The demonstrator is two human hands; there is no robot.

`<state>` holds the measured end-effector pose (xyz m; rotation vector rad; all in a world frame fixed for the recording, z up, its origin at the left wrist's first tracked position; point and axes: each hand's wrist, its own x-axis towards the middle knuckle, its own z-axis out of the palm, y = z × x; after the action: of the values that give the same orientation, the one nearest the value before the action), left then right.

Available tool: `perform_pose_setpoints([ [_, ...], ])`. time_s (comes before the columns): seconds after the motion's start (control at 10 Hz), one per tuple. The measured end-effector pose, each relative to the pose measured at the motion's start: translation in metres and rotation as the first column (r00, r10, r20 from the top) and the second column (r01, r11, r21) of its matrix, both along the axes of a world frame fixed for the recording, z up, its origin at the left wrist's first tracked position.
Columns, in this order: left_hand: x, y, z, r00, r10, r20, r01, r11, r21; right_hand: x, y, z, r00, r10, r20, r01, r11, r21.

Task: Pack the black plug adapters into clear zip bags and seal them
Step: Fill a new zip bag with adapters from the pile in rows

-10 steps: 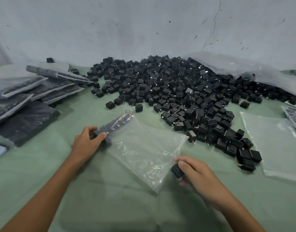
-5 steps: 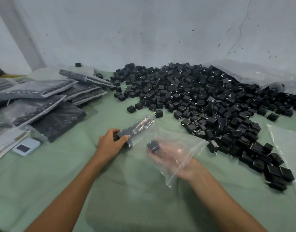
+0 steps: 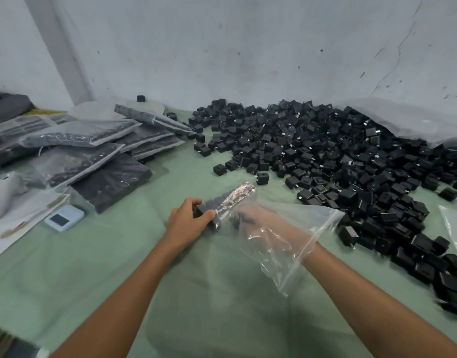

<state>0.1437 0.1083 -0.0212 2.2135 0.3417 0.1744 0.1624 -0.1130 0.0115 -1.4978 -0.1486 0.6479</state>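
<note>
Head view: filled bags [image 3: 80,133] lay stacked, large pile [image 3: 325,156] unpacked; left hand [image 3: 188,223] gripped bagged adapters [image 3: 222,200], right hand [image 3: 268,223] blurred, hold unclear.

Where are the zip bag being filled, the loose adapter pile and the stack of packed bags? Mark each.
zip bag [image 3: 319,219], head view, clear film near its open mouth.
adapter pile [image 3: 325,151], head view, middle of the heap.
packed bags [image 3: 80,133], head view, top bag of the stack.
</note>
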Motion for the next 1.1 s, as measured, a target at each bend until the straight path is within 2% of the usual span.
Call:
perform_pose_setpoints([
  [0.1, -0.002, -0.001, 0.002, 1.0, -0.004, -0.006, 0.004, 1.0, -0.014, 0.002, 0.015, 0.009, 0.956, 0.07, 0.286, 0.01, 0.962, -0.272],
  [0.2, -0.003, -0.001, 0.002, 1.0, -0.004, 0.002, 0.004, 1.0, -0.014, -0.009, 0.025, -0.009, 0.913, -0.034, 0.406, 0.089, 0.989, -0.116],
  [0.3, -0.003, -0.001, 0.003, 1.0, -0.02, 0.012, 0.02, 0.999, 0.027, -0.022, 0.028, -0.037, 0.833, -0.165, 0.528, 0.227, 0.972, -0.054],
  [0.4, -0.005, -0.002, 0.006, 0.999, -0.037, 0.006, 0.037, 0.998, 0.05, -0.018, 0.029, -0.038, 0.817, -0.148, 0.558, 0.202, 0.979, -0.036],
  [0.6, -0.005, -0.003, 0.007, 0.998, -0.057, -0.002, 0.057, 0.99, 0.126, -0.011, 0.028, -0.042, 0.727, -0.095, 0.68, 0.201, 0.976, -0.078],
  [0.8, -0.004, -0.006, 0.015, 0.997, -0.067, -0.037, 0.069, 0.995, 0.07, -0.004, 0.033, -0.063, 0.788, -0.079, 0.611, 0.127, 0.991, -0.035],
  [0.9, 0.001, -0.006, 0.017, 0.996, -0.076, -0.057, 0.078, 0.996, 0.049, -0.001, 0.035, -0.072, 0.763, -0.103, 0.638, 0.104, 0.994, 0.036],
  [1.1, 0.005, -0.016, 0.005, 1.0, 0.015, 0.007, -0.016, 0.986, 0.164, -0.008, 0.029, -0.062, 0.742, -0.118, 0.66, 0.133, 0.991, 0.027],
])
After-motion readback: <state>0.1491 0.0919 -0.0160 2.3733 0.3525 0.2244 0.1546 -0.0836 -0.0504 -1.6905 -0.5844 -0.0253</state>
